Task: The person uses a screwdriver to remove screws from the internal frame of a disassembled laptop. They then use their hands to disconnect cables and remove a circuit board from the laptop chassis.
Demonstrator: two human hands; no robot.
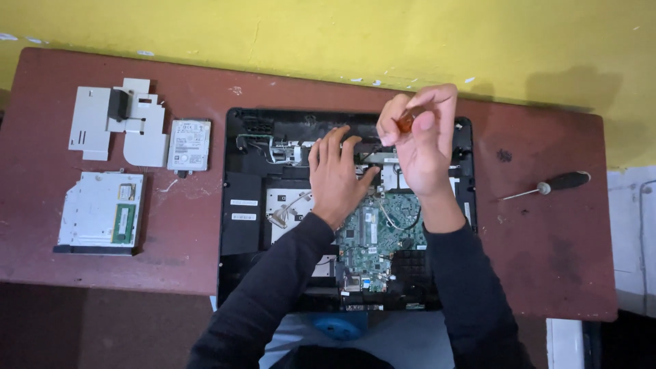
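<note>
Two hands: both of yours are over the opened laptop chassis [236, 205], which lies on the reddish-brown worktop [547, 239].
Left hand: your left hand [335, 174] lies flat with fingers spread, palm down, on the parts near the top edge of the chassis; it grips nothing.
Right hand: your right hand [420, 140] is closed around the amber handle of a small screwdriver [406, 120], held upright over the upper right part of the chassis; its tip is hidden behind your hand.
Circuit board: the green circuit board [372, 232] shows between your two wrists, inside the chassis.
Spare screwdriver: a black-handled screwdriver [550, 185] lies on the worktop well to the right of the chassis, apart from your hands.
Removed parts: at the left of the worktop lie a hard drive [189, 145], a grey metal bracket [116, 123] beside it, and an optical drive [101, 212] below them.
Wall: a yellow wall [307, 34] runs behind the worktop.
</note>
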